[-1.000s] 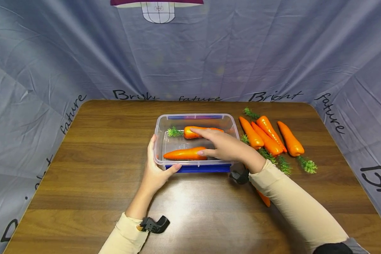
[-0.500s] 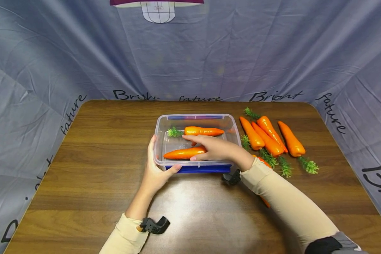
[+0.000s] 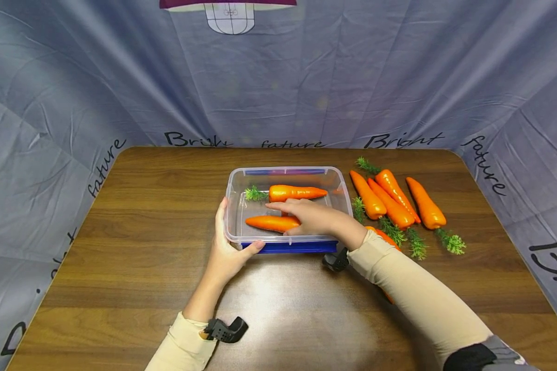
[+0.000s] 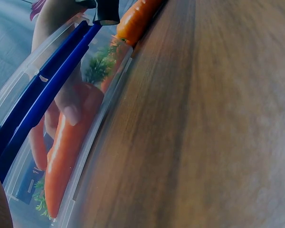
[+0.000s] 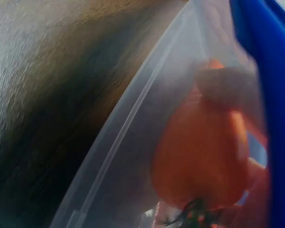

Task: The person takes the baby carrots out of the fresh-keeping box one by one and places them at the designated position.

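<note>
Head view: the left hand (image 3: 229, 255) grips a clear container (image 3: 278, 238) at its near left corner. Inside, the right hand (image 3: 317, 219) pinches the near carrot (image 3: 271, 223), thumb and fingers parted about its thickness; how firmly, I cannot tell. The glossy skin could slip free, or a stray nudge might turn the far carrot (image 3: 294, 192) askew; a slackened left hand could let the container slide.
</note>
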{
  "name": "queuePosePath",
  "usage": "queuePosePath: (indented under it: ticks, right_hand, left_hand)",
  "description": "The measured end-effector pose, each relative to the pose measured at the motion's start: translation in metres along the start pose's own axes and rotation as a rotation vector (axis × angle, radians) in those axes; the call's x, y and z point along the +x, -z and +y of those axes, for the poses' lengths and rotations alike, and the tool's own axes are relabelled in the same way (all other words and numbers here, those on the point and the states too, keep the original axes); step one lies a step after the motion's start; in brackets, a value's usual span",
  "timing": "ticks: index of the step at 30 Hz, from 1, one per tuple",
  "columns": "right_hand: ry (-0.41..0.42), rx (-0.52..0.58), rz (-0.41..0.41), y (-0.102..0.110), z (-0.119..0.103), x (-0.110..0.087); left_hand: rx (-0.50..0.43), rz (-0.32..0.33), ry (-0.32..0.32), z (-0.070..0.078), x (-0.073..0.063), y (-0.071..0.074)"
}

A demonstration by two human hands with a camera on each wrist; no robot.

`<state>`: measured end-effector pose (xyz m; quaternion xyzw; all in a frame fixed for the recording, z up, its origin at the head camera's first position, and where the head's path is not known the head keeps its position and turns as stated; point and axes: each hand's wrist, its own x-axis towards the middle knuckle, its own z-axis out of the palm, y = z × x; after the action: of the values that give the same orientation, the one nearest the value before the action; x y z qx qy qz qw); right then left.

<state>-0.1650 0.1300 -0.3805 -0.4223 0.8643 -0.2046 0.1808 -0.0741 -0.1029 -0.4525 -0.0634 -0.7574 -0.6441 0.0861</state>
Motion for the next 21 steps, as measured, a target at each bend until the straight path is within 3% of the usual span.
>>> queuePosePath:
  ticks: [12,21]
  right_hand:
    - [-0.091,-0.033,-0.037,0.000,0.000,0.000]
    - [-0.170,-0.141,0.117,0.002,-0.005,-0.006]
  left_hand:
    - [0.009,0.012,0.023,0.002,-0.001,-0.001]
    - [-0.023,-0.016,0.043,0.031,-0.003,0.000]
